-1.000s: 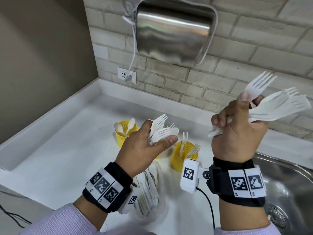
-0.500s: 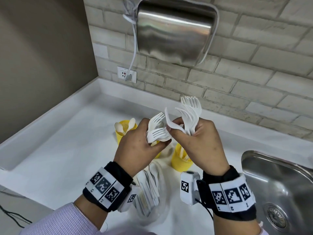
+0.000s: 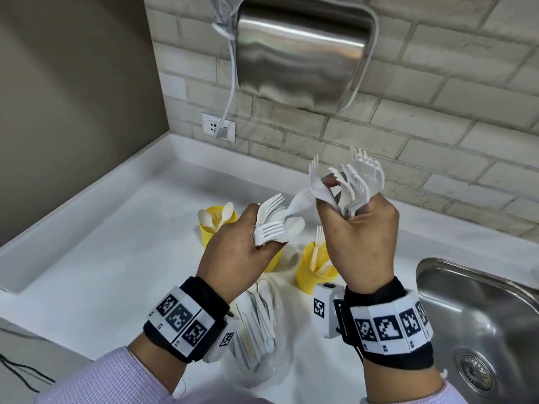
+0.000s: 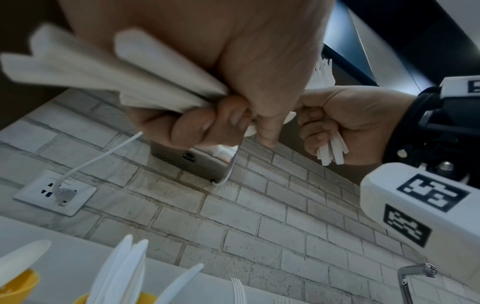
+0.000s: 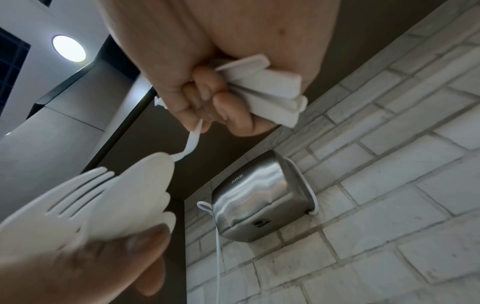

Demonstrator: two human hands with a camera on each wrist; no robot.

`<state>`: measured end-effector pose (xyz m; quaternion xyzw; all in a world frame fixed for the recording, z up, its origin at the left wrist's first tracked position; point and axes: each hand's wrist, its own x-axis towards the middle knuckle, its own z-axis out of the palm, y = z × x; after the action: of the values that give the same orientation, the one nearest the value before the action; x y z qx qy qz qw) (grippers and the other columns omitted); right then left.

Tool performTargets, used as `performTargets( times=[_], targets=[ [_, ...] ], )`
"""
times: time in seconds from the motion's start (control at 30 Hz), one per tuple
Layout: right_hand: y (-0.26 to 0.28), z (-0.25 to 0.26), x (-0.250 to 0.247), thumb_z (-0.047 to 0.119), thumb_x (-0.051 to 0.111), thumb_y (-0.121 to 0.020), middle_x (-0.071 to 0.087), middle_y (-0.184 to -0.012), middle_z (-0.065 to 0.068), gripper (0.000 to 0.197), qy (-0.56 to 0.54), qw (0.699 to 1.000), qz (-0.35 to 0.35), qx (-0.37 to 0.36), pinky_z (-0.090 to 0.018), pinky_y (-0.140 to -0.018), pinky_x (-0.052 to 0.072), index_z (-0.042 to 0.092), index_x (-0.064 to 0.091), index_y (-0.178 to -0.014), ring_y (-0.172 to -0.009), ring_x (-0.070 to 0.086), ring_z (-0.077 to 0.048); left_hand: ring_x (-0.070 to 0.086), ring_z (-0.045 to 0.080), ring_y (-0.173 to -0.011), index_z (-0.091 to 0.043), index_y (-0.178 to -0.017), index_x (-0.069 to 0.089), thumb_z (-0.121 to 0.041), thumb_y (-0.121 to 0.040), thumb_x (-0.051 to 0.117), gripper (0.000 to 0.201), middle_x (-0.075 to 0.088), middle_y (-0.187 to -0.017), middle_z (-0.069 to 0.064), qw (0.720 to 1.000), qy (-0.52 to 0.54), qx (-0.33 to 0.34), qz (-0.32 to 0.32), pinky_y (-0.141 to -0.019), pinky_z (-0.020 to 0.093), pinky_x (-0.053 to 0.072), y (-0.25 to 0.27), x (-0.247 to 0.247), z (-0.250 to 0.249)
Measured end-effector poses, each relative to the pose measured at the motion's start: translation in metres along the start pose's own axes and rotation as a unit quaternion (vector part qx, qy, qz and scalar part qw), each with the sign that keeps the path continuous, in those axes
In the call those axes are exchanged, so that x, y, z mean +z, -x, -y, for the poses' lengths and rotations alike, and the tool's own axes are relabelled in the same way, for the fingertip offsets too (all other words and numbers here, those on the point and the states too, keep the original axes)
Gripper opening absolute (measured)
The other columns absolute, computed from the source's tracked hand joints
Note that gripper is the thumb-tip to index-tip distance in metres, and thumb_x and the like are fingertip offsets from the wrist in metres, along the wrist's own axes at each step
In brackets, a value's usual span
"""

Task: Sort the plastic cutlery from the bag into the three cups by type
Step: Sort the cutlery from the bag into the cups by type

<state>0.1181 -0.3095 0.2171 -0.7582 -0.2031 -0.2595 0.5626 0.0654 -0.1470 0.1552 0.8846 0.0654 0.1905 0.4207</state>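
Observation:
My left hand (image 3: 242,258) grips a mixed bunch of white plastic forks and spoons (image 3: 274,225) above the cups. My right hand (image 3: 358,237) holds a fan of several forks (image 3: 361,182) in its fist. Its thumb and forefinger also pinch one fork (image 3: 316,185), whose handle still reaches into the left bunch. The right wrist view shows that thin fork (image 5: 193,139) running from my right fingertips to the left hand's bunch (image 5: 116,201). Three yellow cups stand behind: the left cup (image 3: 210,234) has spoons, the middle cup (image 3: 275,262) is mostly hidden, the right cup (image 3: 309,272) has forks. Knives (image 4: 122,273) stand in the middle cup.
A clear bag (image 3: 259,330) with more white cutlery lies on the white counter (image 3: 116,258) under my wrists. A steel sink (image 3: 481,316) is at the right. A hand dryer (image 3: 303,51) and a wall socket (image 3: 218,126) are on the brick wall.
My right hand came down and left from its raised position to the left hand's bunch. It pinched one fork there and now draws it up and right.

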Motion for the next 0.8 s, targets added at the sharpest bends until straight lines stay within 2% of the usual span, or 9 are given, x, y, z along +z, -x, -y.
performTargets(
  times=[0.1,0.23,0.37,0.43,0.5,0.6,0.7,0.73,0.8],
  targets=[
    [0.001,0.003,0.001,0.018,0.078,-0.089,0.072,-0.072,0.009,0.008,-0.054,0.995,0.068,0.058,-0.019,-0.067,0.049,0.02,0.073,-0.083,-0.069,0.066,-0.009,0.064,0.012,-0.077,-0.031,-0.116,0.056,-0.049,-0.09,0.067,0.033,0.07,-0.085,-0.008,1.0,0.003,0.001,0.0,-0.07,0.038,0.052,0.0,-0.001,-0.002],
    [0.006,0.005,0.004,0.009,0.074,-0.091,0.058,-0.049,0.017,0.024,-0.104,0.974,0.153,0.133,-0.012,-0.051,0.039,0.019,0.068,-0.07,-0.044,0.053,-0.002,0.065,0.01,-0.075,-0.031,-0.116,0.056,-0.042,-0.09,0.069,0.031,0.07,-0.083,-0.008,1.0,0.012,-0.003,0.006,-0.069,0.038,0.053,0.001,-0.001,-0.003],
    [0.004,0.003,0.006,0.011,0.069,-0.096,0.046,-0.046,0.007,0.031,-0.175,0.959,0.076,0.212,-0.025,-0.047,0.034,0.016,0.063,-0.066,-0.039,0.038,-0.012,0.062,0.01,-0.072,-0.03,-0.109,0.056,-0.047,-0.091,0.069,0.028,0.069,-0.08,-0.008,1.0,0.01,0.003,-0.003,-0.067,0.033,0.049,0.001,-0.002,-0.004],
    [-0.001,0.003,0.006,0.013,0.064,-0.099,0.041,-0.053,-0.004,0.022,-0.249,0.933,0.035,0.257,-0.027,-0.045,0.031,0.007,0.06,-0.078,-0.039,0.031,-0.018,0.062,0.011,-0.072,-0.029,-0.107,0.057,-0.048,-0.091,0.069,0.028,0.068,-0.078,-0.007,1.0,0.016,0.004,-0.004,-0.067,0.035,0.049,0.001,-0.003,-0.004],
    [-0.006,0.004,0.004,0.012,0.057,-0.102,0.047,-0.063,-0.003,0.019,-0.332,0.899,0.001,0.286,-0.026,-0.045,0.032,0.008,0.054,-0.083,-0.041,0.031,-0.016,0.063,0.011,-0.071,-0.028,-0.107,0.057,-0.05,-0.091,0.069,0.029,0.067,-0.078,-0.007,0.999,0.035,0.007,0.004,-0.067,0.039,0.052,0.001,-0.003,-0.005],
    [-0.014,0.002,-0.001,0.015,0.052,-0.104,0.064,-0.076,-0.004,0.018,-0.408,0.855,-0.045,0.316,-0.03,-0.054,0.05,0.008,0.057,-0.088,-0.055,0.057,-0.02,0.059,0.011,-0.069,-0.029,-0.101,0.057,-0.046,-0.091,0.072,0.024,0.064,-0.075,-0.009,0.996,0.09,0.007,0.022,-0.069,0.037,0.052,0.001,-0.002,-0.006],
    [-0.021,-0.003,-0.007,0.017,0.05,-0.105,0.07,-0.091,-0.01,0.01,-0.485,0.8,-0.094,0.341,-0.046,-0.081,0.062,0.008,0.052,-0.103,-0.094,0.074,-0.037,0.062,0.009,-0.078,-0.028,-0.1,0.061,-0.038,-0.091,0.076,0.02,0.066,-0.082,-0.011,0.981,0.182,-0.008,0.066,-0.078,0.031,0.05,0.002,-0.002,-0.01],
    [-0.024,-0.003,-0.01,0.018,0.05,-0.105,0.069,-0.088,-0.01,0.01,-0.505,0.785,-0.112,0.341,-0.048,-0.082,0.062,0.008,0.05,-0.103,-0.093,0.075,-0.037,0.064,0.007,-0.082,-0.028,-0.101,0.063,-0.035,-0.091,0.076,0.018,0.067,-0.084,-0.013,0.975,0.208,-0.015,0.079,-0.08,0.026,0.05,0.003,-0.002,-0.012],
    [-0.028,-0.006,-0.015,0.02,0.052,-0.104,0.06,-0.069,-0.002,0.014,-0.516,0.768,-0.152,0.348,-0.036,-0.066,0.062,0.013,0.051,-0.091,-0.064,0.069,-0.02,0.065,0.002,-0.083,-0.029,-0.1,0.065,-0.032,-0.092,0.075,0.014,0.068,-0.084,-0.02,0.965,0.241,-0.025,0.102,-0.078,0.017,0.047,0.003,-0.003,-0.014]
  ],
)
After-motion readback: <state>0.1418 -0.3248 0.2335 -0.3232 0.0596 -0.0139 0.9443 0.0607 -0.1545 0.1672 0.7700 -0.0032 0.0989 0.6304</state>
